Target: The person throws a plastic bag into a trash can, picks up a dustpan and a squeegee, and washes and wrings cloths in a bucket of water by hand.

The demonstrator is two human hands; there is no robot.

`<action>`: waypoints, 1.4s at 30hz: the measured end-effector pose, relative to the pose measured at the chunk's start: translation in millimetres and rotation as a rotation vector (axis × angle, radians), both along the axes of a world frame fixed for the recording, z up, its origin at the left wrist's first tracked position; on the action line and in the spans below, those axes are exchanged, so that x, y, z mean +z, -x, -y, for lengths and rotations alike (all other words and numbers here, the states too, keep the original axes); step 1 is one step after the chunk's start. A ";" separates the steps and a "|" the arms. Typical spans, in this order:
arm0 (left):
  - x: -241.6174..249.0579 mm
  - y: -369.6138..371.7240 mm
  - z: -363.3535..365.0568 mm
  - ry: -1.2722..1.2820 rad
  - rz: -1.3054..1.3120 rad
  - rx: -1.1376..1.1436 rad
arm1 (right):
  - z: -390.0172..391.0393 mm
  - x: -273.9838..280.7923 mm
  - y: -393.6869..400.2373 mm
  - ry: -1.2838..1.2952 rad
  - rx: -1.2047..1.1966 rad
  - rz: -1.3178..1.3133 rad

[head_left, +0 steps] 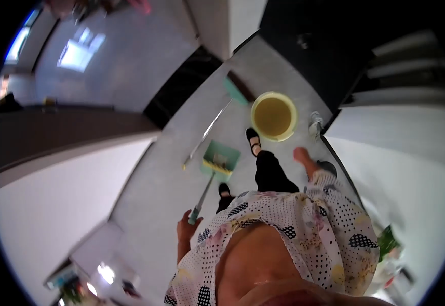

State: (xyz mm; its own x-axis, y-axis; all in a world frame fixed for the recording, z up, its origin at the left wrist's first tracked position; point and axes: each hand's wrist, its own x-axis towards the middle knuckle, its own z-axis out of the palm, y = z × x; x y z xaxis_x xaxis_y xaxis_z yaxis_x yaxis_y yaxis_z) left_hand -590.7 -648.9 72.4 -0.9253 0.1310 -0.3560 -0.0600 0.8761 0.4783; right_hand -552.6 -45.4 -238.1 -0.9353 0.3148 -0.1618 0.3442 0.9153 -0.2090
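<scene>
My left hand is closed around the end of a long-handled green dustpan. The dustpan has a yellow toothed edge, and some pale debris appears to lie in its tray. My right hand hangs just below a pale yellow bucket, apart from it; motion blur hides its fingers. Murky brown water fills much of the bucket. A broom with a green and dark head lies on the floor, its head near the bucket and its handle slanting toward the dustpan.
My feet in black shoes stand on the grey floor between white walls. One light sneaker sits right of the bucket. A dark object lies by the right wall. Beyond a black threshold another room opens.
</scene>
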 end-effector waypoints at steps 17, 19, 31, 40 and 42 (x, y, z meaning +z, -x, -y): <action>227.0 -253.1 26.2 0.064 0.416 0.081 | 167.4 36.9 260.7 0.292 0.352 0.264; 269.0 -302.4 17.4 0.287 0.587 -0.018 | 210.4 40.0 287.5 0.320 0.321 0.343; 321.2 -334.7 -38.8 0.131 0.638 0.099 | 165.5 42.6 263.9 0.737 -0.111 -0.043; 163.4 -54.3 51.1 -0.131 0.152 -0.013 | 184.6 209.2 272.4 1.288 -1.358 -0.207; 149.9 -11.1 43.8 0.044 0.228 0.026 | 138.7 215.9 263.5 1.431 -1.054 -0.058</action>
State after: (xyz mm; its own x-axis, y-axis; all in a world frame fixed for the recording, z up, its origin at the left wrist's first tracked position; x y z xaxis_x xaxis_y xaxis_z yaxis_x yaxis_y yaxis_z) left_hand -579.5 -692.7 222.3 -0.8230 0.0882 -0.5611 -0.1845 0.8928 0.4110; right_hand -816.1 -184.1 -22.2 -0.4630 0.3840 -0.7989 0.5734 -0.5575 -0.6003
